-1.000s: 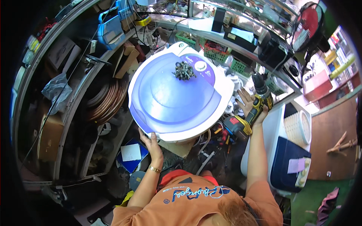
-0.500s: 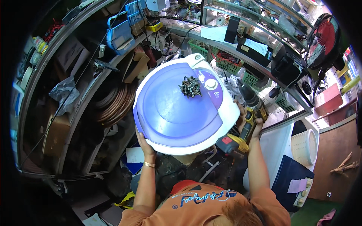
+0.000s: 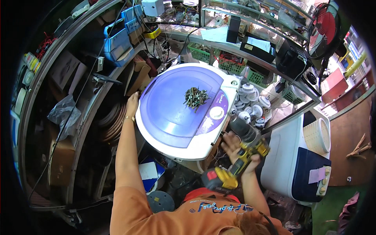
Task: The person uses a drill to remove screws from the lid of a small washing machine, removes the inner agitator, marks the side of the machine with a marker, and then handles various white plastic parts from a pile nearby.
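A round-lidded washing machine (image 3: 184, 153) with a white rim stands before me. Its translucent purple lid (image 3: 164, 109) is closed, and a clump of dark screws (image 3: 195, 98) sits on top. Beside the lid is a white knob (image 3: 217, 113) on a purple panel. My left hand (image 3: 132, 105) grips the machine's left edge, its fingertips partly hidden. In my right hand (image 3: 233, 146) is a yellow and black cordless drill (image 3: 225, 178), its chuck pointing away from me. Some fingers of this hand stretch out near the machine's right side; the drill is slightly blurred.
White plastic fittings (image 3: 254, 105) are piled beyond the drill, near green baskets (image 3: 256, 78). Shelves with coiled tubing (image 3: 111, 131) and a plastic bag (image 3: 64, 115) line the left. At right stand a white and dark-blue appliance (image 3: 282, 164) and a fan (image 3: 325, 29).
The washing machine has turned clockwise, its knob swinging nearer to me. My left hand moved up along the left edge. My right hand, with the drill, came back toward me.
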Demonstrator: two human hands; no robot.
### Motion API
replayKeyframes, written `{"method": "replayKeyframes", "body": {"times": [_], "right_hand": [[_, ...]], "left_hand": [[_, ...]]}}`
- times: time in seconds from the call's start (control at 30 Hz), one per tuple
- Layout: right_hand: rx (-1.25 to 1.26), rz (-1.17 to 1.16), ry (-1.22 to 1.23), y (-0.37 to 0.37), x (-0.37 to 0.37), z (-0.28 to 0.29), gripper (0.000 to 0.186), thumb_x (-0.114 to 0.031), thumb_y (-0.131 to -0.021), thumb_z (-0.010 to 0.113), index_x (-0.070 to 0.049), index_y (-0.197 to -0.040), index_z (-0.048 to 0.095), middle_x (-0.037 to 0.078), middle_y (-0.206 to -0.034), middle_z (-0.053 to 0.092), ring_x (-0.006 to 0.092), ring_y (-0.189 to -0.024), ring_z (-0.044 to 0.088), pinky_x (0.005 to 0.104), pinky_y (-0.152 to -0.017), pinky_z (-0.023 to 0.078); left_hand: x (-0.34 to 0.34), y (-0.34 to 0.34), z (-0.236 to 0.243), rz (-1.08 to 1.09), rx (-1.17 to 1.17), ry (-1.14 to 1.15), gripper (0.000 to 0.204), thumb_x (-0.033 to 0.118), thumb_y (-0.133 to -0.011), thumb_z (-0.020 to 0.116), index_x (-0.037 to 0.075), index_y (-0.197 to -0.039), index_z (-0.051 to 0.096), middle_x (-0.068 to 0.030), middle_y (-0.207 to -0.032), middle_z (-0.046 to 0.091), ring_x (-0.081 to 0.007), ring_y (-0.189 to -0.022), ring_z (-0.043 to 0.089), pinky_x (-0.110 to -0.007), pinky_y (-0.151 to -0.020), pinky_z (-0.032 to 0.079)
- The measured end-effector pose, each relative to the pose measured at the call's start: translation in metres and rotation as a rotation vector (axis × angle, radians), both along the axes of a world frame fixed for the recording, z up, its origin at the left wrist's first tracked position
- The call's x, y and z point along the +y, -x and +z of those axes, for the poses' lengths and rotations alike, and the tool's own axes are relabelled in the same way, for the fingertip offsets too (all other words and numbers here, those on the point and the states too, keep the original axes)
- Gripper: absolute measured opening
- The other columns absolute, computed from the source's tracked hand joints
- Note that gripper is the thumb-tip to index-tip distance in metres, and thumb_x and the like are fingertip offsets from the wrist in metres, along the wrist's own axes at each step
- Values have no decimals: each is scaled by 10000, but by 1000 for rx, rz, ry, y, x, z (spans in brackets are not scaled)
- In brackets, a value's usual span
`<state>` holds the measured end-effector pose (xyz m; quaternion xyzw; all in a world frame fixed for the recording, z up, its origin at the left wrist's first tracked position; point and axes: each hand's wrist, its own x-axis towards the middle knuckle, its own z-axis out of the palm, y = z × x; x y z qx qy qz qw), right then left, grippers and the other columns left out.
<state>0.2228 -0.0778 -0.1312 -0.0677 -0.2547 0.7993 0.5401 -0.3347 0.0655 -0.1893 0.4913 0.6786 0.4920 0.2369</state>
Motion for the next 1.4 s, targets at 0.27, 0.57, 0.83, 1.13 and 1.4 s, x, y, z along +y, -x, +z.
{"method": "replayKeyframes", "body": {"times": [0.27, 0.57, 0.83, 1.13, 1.4], "right_hand": [[-47, -99, -248, -63, 190, 31, 724, -544, -685, 707, -104, -1244, 575, 242, -1615, 241, 377, -1474, 207, 540, -1184, 178], [98, 199, -207, -44, 210, -21, 829, -531, -690, 673, -38, -1335, 505, 210, -1531, 378, 301, -1267, 472, 414, -1036, 408], [-109, -175, -61, -59, 172, -23, 693, -338, -664, 681, -12, -1264, 564, 97, -1146, 646, 198, -847, 657, 276, -612, 538], [-44, -247, -101, -6, -6, 21, 971, -340, -613, 678, -27, -1490, 406, 194, -1559, 405, 374, -1530, 204, 594, -1230, 160], [-146, -209, -70, -39, -59, 36, 1021, -187, -703, 674, -52, -1584, 175, 320, -1583, 244, 573, -1340, 418, 596, -971, 546]], "left_hand": [[-171, -213, 28, 232, -426, -181, 690, 166, -990, 559, -34, -1558, 223, -200, -1603, 271, -292, -1458, 318, -395, -1190, 262], [-181, -231, 25, 301, -540, -235, 683, 194, -1021, 463, -23, -1586, 146, -200, -1630, 194, -290, -1476, 271, -387, -1205, 223], [-170, -171, 15, 135, -555, -180, 617, 237, -1029, 434, 18, -1577, 255, -183, -1538, 405, -277, -1343, 487, -378, -1106, 411], [-75, -22, 28, -212, -495, -15, 595, 262, -1014, 472, -41, -1516, 374, -180, -1527, 454, -259, -1393, 453, -362, -1153, 346], [-37, -142, 173, -489, 456, -197, 258, 18, -857, 724, 43, -1113, 733, -96, -1039, 665, -215, -870, 644, -316, -778, 505]]}}
